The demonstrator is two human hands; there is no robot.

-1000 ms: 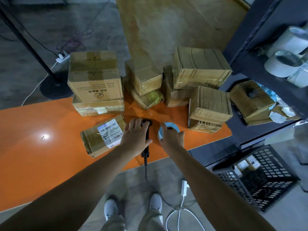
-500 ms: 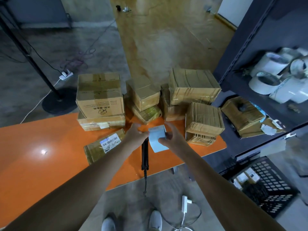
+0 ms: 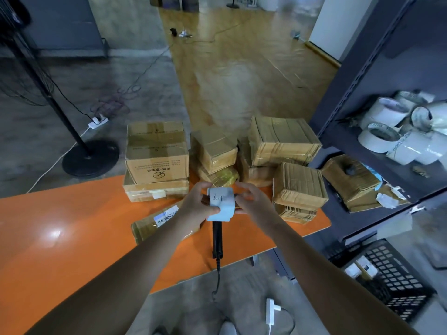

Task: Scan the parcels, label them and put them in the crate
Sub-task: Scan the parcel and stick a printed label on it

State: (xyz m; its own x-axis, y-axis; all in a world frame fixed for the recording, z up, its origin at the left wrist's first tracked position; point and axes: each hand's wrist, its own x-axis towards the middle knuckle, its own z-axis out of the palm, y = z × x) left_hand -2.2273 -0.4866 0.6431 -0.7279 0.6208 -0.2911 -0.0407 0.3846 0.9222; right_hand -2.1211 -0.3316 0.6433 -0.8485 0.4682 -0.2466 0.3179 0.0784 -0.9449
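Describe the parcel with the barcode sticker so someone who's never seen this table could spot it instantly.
Start at the orange table. Near its front edge, just left of the black scanner, a flat brown parcel lies by itself. Unlike the stacked parcels behind it, it shows a white barcode sticker on top.

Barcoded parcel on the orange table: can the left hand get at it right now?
Probably yes, once freed. The barcoded parcel lies right beside the left hand with nothing on top. But that hand grips the label roll together with the right hand.
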